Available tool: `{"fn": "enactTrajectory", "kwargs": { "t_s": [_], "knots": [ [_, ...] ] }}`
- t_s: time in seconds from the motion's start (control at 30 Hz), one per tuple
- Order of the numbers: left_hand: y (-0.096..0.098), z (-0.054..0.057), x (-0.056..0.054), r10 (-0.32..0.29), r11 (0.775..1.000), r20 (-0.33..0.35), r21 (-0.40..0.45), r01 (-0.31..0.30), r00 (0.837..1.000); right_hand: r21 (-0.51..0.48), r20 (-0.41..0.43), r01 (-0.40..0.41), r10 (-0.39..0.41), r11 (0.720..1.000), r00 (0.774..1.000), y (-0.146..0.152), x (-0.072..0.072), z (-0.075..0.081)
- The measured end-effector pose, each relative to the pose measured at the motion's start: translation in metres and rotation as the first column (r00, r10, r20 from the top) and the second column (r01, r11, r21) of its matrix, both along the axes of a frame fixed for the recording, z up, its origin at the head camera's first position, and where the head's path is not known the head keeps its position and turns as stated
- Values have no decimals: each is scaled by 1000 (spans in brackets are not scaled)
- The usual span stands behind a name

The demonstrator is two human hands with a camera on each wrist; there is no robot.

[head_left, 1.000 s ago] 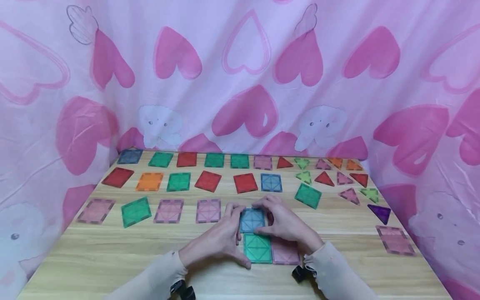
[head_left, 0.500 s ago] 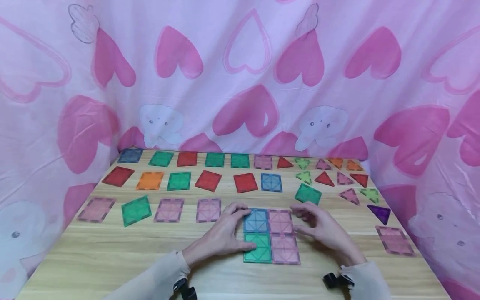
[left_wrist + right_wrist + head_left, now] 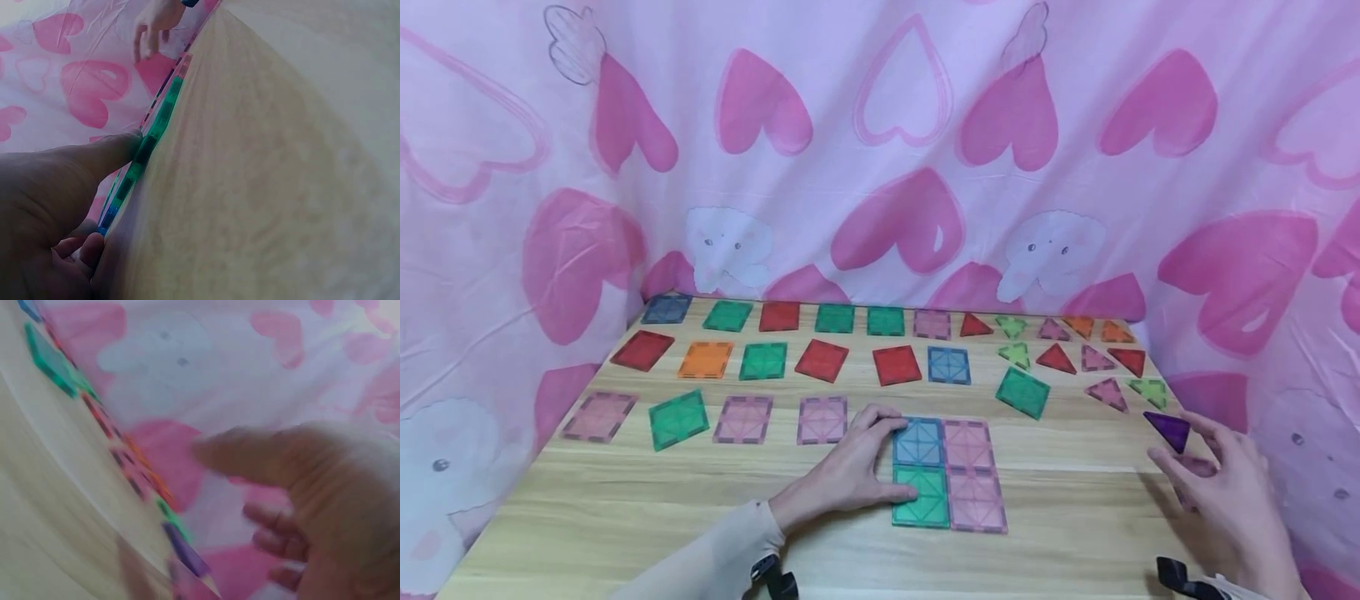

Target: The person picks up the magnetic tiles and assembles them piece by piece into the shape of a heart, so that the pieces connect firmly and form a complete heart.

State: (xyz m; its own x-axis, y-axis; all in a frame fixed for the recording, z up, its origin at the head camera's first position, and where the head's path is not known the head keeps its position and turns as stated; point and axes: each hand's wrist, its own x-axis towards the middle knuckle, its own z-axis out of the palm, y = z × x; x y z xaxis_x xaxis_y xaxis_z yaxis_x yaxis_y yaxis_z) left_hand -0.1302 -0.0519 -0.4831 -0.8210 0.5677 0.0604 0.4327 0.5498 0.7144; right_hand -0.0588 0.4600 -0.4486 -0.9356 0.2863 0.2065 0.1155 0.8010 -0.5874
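In the head view, a block of flat magnetic tiles lies on the table: a blue square (image 3: pixel 919 442), a green square (image 3: pixel 928 507) and two pink squares (image 3: pixel 976 498). My left hand (image 3: pixel 848 475) rests along its left side, thumb on the green tile, index finger at the blue tile's far corner. In the left wrist view, the thumb (image 3: pixel 119 153) lies over the green tile's edge. My right hand (image 3: pixel 1228 475) hovers at the far right, thumb and index finger apart, beside a purple triangle (image 3: pixel 1169 429). It partly covers a pink square tile (image 3: pixel 1185 496).
Rows of loose square tiles cover the back and left, including a green tile (image 3: pixel 679 420) and an orange tile (image 3: pixel 706 360). Several triangles, such as a red one (image 3: pixel 1057 358), lie at the back right. A pink heart-patterned curtain (image 3: pixel 895 225) surrounds the wooden table (image 3: pixel 700 508).
My right hand has left the blue tile and moved right to the purple triangle, uncovering the pink tiles. My left thumb has shifted onto the green tile.
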Motion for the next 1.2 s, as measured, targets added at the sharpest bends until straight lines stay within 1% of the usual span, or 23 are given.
{"fn": "enactTrajectory", "kwargs": {
  "t_s": [0.07, 0.13, 0.23, 0.27, 0.33, 0.43, 0.53, 0.57, 0.63, 0.7, 0.73, 0.77, 0.8, 0.87, 0.97, 1.03, 1.1, 1.13, 1.2],
  "knots": [
    [0, 0, 0, 2, 1000, -2, 2, -2, 1000, 46, 63, 0, -3, 999, 998, 9, 3, 0],
    [0, 0, -1, 3, 1000, -9, 2, -3, 1000, 69, 131, 7, -16, 998, 991, 16, 5, -2],
    [0, 0, -1, 2, 1000, -12, 5, -2, 1000, 76, 227, 25, -42, 997, 973, 22, 9, -5],
    [0, 0, -1, 2, 1000, -12, 4, -2, 1000, 70, 260, 20, -38, 997, 965, 24, 10, -5],
    [0, 0, -1, 3, 1000, -11, 2, -3, 1000, 66, 315, -8, -13, 998, 949, 27, 10, -5],
    [0, 0, -1, 0, 1000, -9, -3, 0, 1000, 51, 374, -64, 41, 997, 927, 30, 7, -3],
    [0, 1, 0, -3, 1000, -6, -3, 3, 1000, -8, 410, -98, 93, 995, 907, 29, 4, -1],
    [-1, 1, 0, -3, 1000, -5, -1, 3, 1000, -17, 417, -110, 107, 994, 903, 28, 4, -1],
    [-1, 1, 0, -3, 1000, -1, 2, 3, 1000, -83, 427, -129, 152, 988, 891, 26, 3, 0],
    [-1, 2, 0, -4, 1000, -2, 4, 4, 1000, -148, 443, -141, 193, 979, 875, 22, 4, 0],
    [-1, 2, 0, -5, 1000, -3, 6, 5, 1000, -164, 441, -152, 210, 975, 873, 20, 4, 1],
    [-1, 2, 0, -6, 1000, -7, 7, 6, 1000, -181, 428, -162, 226, 970, 875, 18, 4, 1],
    [-1, 2, 0, -8, 1000, -11, 8, 8, 1000, -196, 428, -169, 239, 966, 872, 16, 4, 2],
    [-1, 2, -1, -9, 1000, -13, 11, 9, 1000, -181, 402, -197, 255, 963, 880, 12, 4, 3],
    [-2, 1, -2, -10, 1000, -19, 12, 10, 1000, -135, 326, -261, 291, 956, 899, 6, 2, 2],
    [-2, 0, -3, -11, 1000, -18, 15, 12, 1000, -74, 312, -289, 298, 954, 902, 3, 1, 1],
    [-2, -1, -3, -15, 1000, -19, 14, 15, 1000, -57, 330, -293, 295, 955, 897, 0, 0, -1],
    [-2, -1, -3, -16, 1000, -16, 13, 16, 1000, -22, 319, -305, 296, 952, 900, -2, -1, -3],
    [-2, -1, -3, -17, 1000, -10, 9, 17, 1000, 16, 318, -317, 296, 948, 901, -8, -2, -5]
  ]
}}
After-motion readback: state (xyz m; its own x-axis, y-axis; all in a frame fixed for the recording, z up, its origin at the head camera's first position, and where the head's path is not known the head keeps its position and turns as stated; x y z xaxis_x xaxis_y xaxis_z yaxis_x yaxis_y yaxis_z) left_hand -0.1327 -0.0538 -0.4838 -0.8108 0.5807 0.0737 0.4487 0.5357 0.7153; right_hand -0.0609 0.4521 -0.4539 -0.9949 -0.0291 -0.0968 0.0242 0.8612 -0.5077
